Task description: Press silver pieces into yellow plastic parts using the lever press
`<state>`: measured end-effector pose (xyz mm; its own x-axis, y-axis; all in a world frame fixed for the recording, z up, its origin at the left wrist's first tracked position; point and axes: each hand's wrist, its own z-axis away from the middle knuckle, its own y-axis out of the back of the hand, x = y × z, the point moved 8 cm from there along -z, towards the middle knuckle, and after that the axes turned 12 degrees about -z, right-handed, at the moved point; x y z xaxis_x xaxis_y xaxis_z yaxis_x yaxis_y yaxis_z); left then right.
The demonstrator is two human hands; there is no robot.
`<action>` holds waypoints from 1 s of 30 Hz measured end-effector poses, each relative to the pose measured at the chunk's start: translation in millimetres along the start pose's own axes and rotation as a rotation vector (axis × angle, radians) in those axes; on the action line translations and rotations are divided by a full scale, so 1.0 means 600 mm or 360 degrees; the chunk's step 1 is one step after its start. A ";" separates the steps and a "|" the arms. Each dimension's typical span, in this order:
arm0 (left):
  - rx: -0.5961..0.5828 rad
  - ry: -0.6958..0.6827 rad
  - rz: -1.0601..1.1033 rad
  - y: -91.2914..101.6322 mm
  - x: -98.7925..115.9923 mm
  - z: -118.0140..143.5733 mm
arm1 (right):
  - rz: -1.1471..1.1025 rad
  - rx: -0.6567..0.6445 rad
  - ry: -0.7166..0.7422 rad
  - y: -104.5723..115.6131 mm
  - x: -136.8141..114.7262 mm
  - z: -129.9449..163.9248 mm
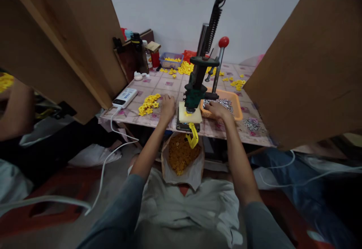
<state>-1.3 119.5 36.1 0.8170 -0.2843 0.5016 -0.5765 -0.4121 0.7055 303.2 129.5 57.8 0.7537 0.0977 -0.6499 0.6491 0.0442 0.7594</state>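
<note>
Resting on the counter [226, 130], a surface covered in glossy, tile-patterned oilcloth with pink squares. Left hand [167, 107] lying knuckles-up beside a loose heap of small yellow flower-shaped plastic pieces [149, 104], fingers curled toward them; cannot tell whether anything is pinched underneath. Right hand [217, 109] reaching into a shallow orange plastic tray [236, 107], fingertips down among glittering silvery metal bits [223, 103], fingers partly bent; grip on any single bit too small to make out.

Standing between both hands: a dark green cast-metal hand press [198, 83], upright, with a toothed black rack rising high and a steel lever ending in a round red knob [223, 42]. Seated beneath the ram on a pale, squarish cream block [190, 115], with a curved yellow plastic chute [193, 136] hanging off the counter's front edge. Hanging just below the chute: a crumpled paper-lined bag [183, 158], mouth open, full of yellow pieces.

Further back: more yellow pieces scattered, a blue basket [171, 59] holding some, a dark bottle [140, 53], a red container. At left, a white power bank [125, 97] with a white cable trailing off the edge. Flanking both sides and boxing in the view: broad brown boards [311, 60]. At far left, another person's arm [15, 109], apart from the work.
</note>
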 end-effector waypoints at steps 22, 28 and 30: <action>-0.0295 0.0145 0.1360 0.006 0.045 0.080 | -0.0121 0.0739 0.0677 0.020 -0.111 0.119; -0.0427 0.0086 0.1328 -0.007 0.051 0.078 | -0.0046 0.0684 0.0845 -0.066 -0.154 0.189; -0.0450 0.0060 0.1359 -0.005 0.054 0.077 | -0.0111 0.0642 0.0882 -0.071 -0.155 0.200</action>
<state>27.3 71.4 26.9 0.1119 -0.3658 0.9240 -0.9713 0.1562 0.1794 217.5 -0.9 82.2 0.6145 0.6069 -0.5041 0.7628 -0.2940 0.5759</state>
